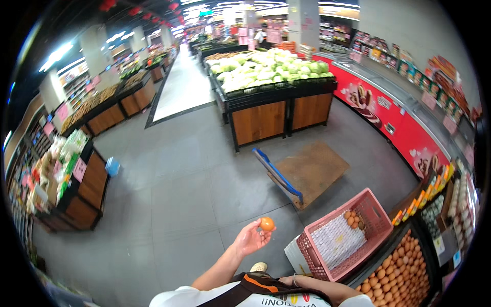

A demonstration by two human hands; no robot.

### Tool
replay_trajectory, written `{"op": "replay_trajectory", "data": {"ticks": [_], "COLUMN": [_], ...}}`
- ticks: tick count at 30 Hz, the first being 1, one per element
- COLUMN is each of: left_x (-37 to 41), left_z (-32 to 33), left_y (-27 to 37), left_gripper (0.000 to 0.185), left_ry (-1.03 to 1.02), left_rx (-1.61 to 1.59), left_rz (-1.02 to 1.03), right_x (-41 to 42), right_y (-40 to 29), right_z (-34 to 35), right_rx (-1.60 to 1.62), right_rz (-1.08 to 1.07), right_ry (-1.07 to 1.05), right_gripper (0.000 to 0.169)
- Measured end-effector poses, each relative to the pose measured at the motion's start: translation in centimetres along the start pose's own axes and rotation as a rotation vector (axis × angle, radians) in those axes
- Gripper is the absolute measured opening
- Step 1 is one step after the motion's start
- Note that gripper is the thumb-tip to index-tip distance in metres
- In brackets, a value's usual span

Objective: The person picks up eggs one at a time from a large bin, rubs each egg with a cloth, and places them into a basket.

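My left hand (252, 238) is raised out in front of me, its fingers closed on a brown egg (267, 223) held at the fingertips. A ring shows on one finger. My right forearm (326, 287), with a bracelet at the wrist, lies across my body; the right hand (287, 280) is mostly hidden against the dark apron (245, 288). To the right stands a pink plastic crate (315, 251) with a white woven-looking liner (337, 240). Several brown eggs (353, 220) sit in its far corner, and a yellowish smear marks the liner.
Right of the crate, many loose brown eggs (397, 270) fill a black display bin. A flatbed cart (314, 172) with a blue handle stands ahead. Beyond are a cabbage stand (259, 121) and a red chest freezer (402, 134). A vegetable stand (86, 184) is at left.
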State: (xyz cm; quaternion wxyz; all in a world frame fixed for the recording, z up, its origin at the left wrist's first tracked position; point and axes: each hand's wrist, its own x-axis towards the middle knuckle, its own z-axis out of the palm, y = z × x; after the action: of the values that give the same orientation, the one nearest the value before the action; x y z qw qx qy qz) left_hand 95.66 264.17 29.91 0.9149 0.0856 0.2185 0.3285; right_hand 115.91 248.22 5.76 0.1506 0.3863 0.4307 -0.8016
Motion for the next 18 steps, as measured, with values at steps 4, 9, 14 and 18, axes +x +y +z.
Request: {"op": "replay_trajectory", "data": {"ticks": [4, 9, 14, 18], "left_x": [0.5, 0.8, 1.6, 1.9], "left_z": [0.5, 0.0, 0.4, 0.9], "left_y": [-0.8, -1.2, -2.2, -2.7], "left_gripper": [0.044, 0.043, 0.042, 0.047], "left_ry": [0.005, 0.013, -0.023, -0.011], "left_rx": [0.022, 0.043, 0.061, 0.082], "left_rz": [-0.031, -0.077, -0.112, -0.119], "right_x": [1.1, -5.9, -7.5, -9.8], "right_y": [2.0, -1.6, -1.3, -2.0], "right_z": [-0.3, 1.9, 2.6, 4.6], "right_rx": [-0.024, 0.182, -0.519, -0.774], "right_rz": [-0.028, 0.002, -0.146, -0.238], "right_ry": [-0.012, -0.017, 0.201, 0.479], "right_gripper": [0.039, 0.036, 0.036, 0.031]}}
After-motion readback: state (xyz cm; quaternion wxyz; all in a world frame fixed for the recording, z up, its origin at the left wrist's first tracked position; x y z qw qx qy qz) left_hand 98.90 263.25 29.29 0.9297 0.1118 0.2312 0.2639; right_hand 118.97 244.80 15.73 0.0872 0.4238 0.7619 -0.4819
